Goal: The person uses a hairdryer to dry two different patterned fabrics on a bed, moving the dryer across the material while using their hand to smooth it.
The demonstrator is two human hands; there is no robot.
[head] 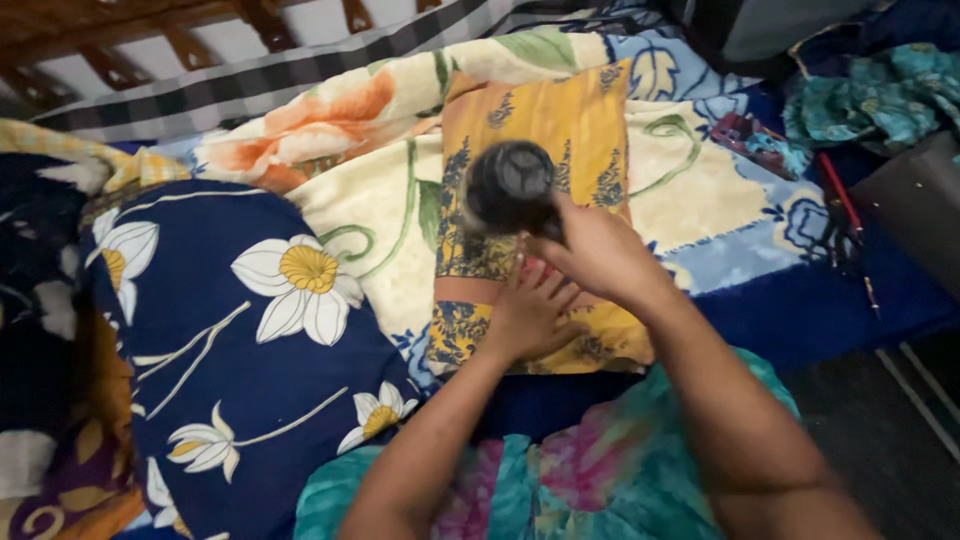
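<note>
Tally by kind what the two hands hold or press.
Dark round iron, held by the right hand: 1
Yellow patterned cloth, pressed flat by the left hand: 1
Total: 2

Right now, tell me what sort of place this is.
Probably a bedroom in a home, with work done on a bed. A wooden headboard runs along the top, floral bedding covers the surface, and the right hand holds a dark iron-like tool over folded yellow cloth.

Right hand (pixel 598 252) clenched and raised above left hand (pixel 530 315), which lies flat, fingers spread
</note>
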